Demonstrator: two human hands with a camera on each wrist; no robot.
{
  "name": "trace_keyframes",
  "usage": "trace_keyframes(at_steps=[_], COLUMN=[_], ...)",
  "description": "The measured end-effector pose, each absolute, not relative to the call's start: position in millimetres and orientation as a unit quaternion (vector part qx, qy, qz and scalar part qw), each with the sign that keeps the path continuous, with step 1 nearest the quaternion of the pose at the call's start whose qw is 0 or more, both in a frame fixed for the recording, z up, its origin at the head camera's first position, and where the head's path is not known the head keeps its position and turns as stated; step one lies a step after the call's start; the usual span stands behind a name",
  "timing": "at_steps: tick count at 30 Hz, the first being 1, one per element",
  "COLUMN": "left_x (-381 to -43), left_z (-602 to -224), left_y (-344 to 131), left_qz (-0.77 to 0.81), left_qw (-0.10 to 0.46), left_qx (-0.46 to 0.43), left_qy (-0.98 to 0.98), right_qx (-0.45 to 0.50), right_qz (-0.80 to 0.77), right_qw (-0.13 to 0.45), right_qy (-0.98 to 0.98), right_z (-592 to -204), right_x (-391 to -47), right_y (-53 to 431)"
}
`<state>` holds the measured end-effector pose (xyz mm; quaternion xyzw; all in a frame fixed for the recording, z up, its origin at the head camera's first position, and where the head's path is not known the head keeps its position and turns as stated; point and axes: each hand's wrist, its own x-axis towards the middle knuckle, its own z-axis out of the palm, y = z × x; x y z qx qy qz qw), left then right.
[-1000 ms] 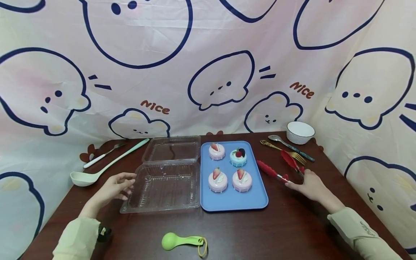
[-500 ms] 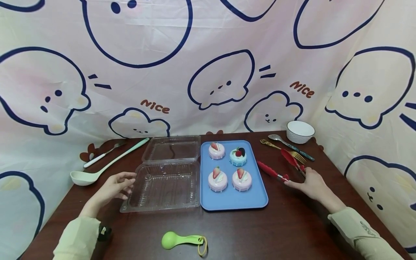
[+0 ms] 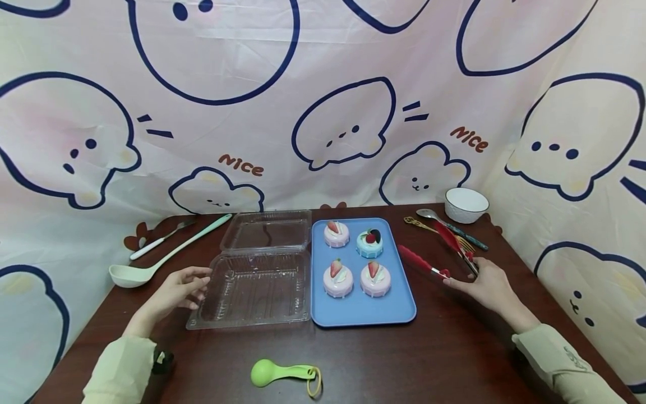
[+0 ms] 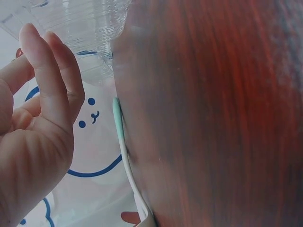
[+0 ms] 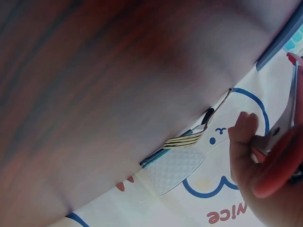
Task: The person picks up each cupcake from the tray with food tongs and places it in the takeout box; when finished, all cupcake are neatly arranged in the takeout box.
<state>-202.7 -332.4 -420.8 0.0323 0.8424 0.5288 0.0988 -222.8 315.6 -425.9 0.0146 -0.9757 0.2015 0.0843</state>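
Beside tray (image 3: pixel 364 312), right hand (image 3: pixel 490 289) gripping red tongs (image 3: pixel 418 260), pointing away, slanted leftward

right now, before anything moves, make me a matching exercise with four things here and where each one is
Things
1. red tongs
2. green measuring spoon
3. white bowl
4. blue tray

Places
A. near the far right corner of the table
B. under four small cakes
C. held in the right hand
D. on the near part of the table

Right pairs: 1-C, 2-D, 3-A, 4-B
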Motion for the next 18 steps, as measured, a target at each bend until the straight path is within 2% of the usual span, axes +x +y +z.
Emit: trace_keyframes(at_steps=[11, 18], left_x=[-203.1, -202.8], left_z=[-421.1, -420.4], left_y=[-333.1, -333.0], left_qz=[0.529, 0.529], left_qw=[0.105, 0.106], left_qx=[0.019, 0.018], left_qy=[0.842, 0.842], right_qx=[0.025, 0.049], right_qz=[0.226, 0.252], right_qw=[0.108, 0.150], right_qy=[-0.968, -0.955], right_z=[-422.9, -418.7], right_x=[-219.1, -213.0], right_y=[310.3, 304.8])
